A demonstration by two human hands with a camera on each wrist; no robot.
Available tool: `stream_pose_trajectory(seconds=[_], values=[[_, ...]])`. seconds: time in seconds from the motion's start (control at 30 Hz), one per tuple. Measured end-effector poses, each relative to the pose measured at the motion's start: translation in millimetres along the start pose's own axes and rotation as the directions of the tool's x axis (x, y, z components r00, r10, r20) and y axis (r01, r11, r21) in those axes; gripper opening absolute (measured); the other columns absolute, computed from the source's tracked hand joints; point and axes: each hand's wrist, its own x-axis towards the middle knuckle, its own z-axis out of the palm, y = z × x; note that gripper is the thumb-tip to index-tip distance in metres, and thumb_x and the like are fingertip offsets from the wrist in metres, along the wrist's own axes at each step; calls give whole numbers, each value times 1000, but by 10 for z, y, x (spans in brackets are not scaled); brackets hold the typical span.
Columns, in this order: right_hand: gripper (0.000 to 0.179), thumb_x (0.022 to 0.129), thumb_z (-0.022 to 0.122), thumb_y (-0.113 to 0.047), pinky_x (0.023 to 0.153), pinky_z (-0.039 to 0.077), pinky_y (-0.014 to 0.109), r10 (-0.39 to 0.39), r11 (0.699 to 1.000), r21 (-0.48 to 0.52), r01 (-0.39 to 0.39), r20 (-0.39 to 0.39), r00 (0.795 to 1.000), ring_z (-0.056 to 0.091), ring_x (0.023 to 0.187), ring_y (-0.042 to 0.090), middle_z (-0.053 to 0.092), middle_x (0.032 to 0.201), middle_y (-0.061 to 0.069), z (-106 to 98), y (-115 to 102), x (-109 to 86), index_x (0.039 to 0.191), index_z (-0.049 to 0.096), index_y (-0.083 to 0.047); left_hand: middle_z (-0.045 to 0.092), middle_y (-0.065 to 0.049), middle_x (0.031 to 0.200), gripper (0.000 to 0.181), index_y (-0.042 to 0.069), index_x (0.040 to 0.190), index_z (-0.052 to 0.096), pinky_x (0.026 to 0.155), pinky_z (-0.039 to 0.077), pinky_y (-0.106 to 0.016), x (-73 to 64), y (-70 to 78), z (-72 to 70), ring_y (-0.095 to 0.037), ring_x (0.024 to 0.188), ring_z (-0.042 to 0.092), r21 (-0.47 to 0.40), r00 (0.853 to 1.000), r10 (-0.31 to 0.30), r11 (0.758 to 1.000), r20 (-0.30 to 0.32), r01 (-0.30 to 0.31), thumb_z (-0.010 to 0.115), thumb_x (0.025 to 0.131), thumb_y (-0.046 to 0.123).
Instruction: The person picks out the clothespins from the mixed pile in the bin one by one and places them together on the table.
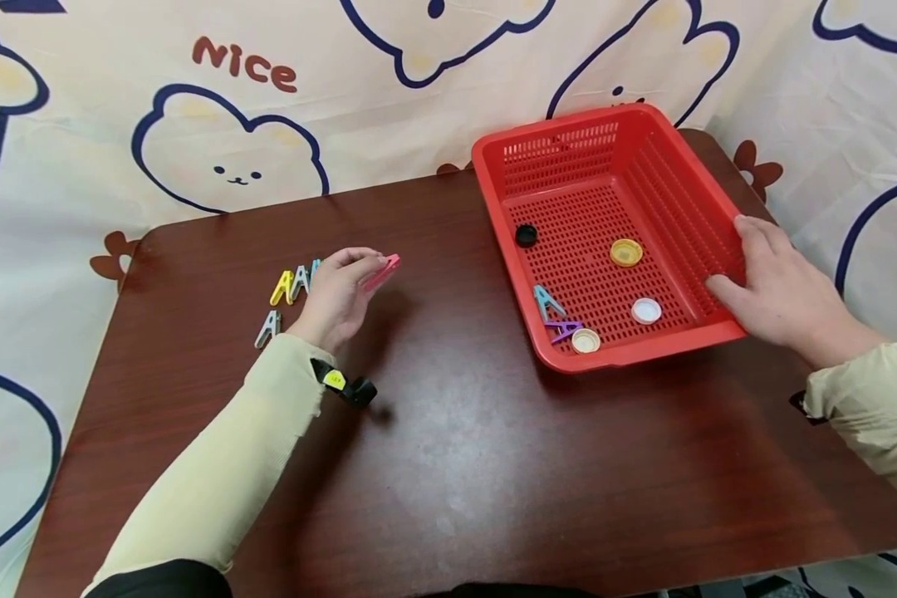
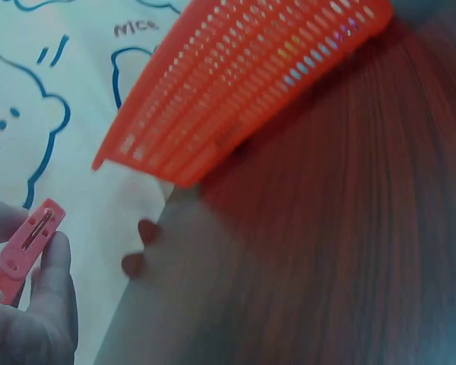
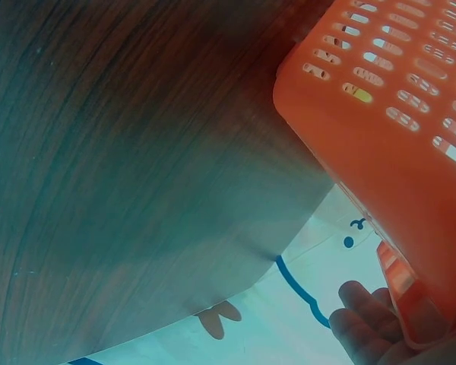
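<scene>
My left hand (image 1: 338,301) pinches a pink clothespin (image 1: 381,272) above the table, left of the basket. In the left wrist view the clothespin (image 2: 29,247) sits between thumb and fingers, its metal spring showing. With my right hand (image 1: 785,291) I grip the right side of a red plastic basket (image 1: 519,295), thumb inside the rim; in the right wrist view the fingers (image 3: 368,315) are at its outer edge. Within the basket lie a light blue clothespin (image 1: 547,302) and a purple clothespin (image 1: 564,330), near its left front corner.
Beside my left hand lie a yellow clothespin (image 1: 281,287), a grey clothespin (image 1: 267,329) and bluish ones, partly hidden. Also in the basket are a black cap (image 1: 526,236), yellow lid (image 1: 626,252), white cap (image 1: 646,311) and cream cap (image 1: 585,340). A printed curtain (image 1: 389,124) borders the table.
</scene>
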Motion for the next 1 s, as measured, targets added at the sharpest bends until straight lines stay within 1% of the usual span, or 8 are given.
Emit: stream_pose_trajectory(seconds=[0.13,0.27,0.37,0.47,0.6,0.77,0.9,1.0], values=[[80,100,51,-25,90,38,78,0,1000,0,0,1,1000,33,128,57,17,159,36,-6,-6,-2,159,9,9,60,-10,116,8,6,92,65,100,50,-28,-53,-12,-164,-19,104,69,28,999,4,1000,-54,-2,67,100,3],[79,101,51,-24,92,37,78,-9,1000,-2,9,-5,1000,33,129,57,17,159,36,-10,-18,-4,159,10,10,57,-11,122,13,4,86,65,87,55,-22,-110,-21,-285,-20,110,62,59,994,33,998,-101,-27,69,99,5],[78,101,51,-24,92,37,78,-16,1000,-3,16,-6,1000,32,129,57,18,158,36,-18,-29,-14,158,11,11,62,-9,114,18,5,80,66,82,56,-22,-141,-31,-360,-21,106,62,64,989,69,996,-129,-61,69,98,3],[77,101,50,-23,93,36,78,-23,1000,-6,23,-8,1000,32,129,58,19,157,37,-22,-35,-24,158,12,12,66,-8,99,22,5,76,67,78,56,-22,-155,-44,-438,-19,96,64,57,978,127,991,-164,-119,69,96,-1],[77,101,49,-23,93,37,78,-7,1000,-24,7,-16,1000,33,127,58,19,156,38,-4,-50,-29,157,11,13,64,-9,95,23,3,73,67,71,54,-23,-182,-44,-563,-19,89,65,77,952,193,981,-238,-179,68,95,-5],[77,101,48,-24,95,36,77,9,999,-38,-10,-26,1000,33,127,57,18,156,38,0,-66,-20,157,10,13,56,-12,108,17,2,81,62,62,53,-21,-231,-15,-725,-20,93,62,77,922,172,985,-348,-155,68,96,-3],[78,100,48,-24,95,36,78,24,999,-39,-24,-19,1000,32,127,57,17,157,38,2,-75,-20,157,9,13,53,-12,107,12,1,91,57,56,49,-22,-232,-2,-813,-18,87,62,55,898,172,985,-405,-164,65,95,-7],[79,100,48,-24,96,35,78,32,999,-37,-32,-11,999,32,126,58,16,157,38,4,-81,-22,157,8,13,51,-11,102,14,0,96,55,55,49,-22,-225,4,-855,-17,79,60,39,861,208,976,-464,-214,63,92,-11]])
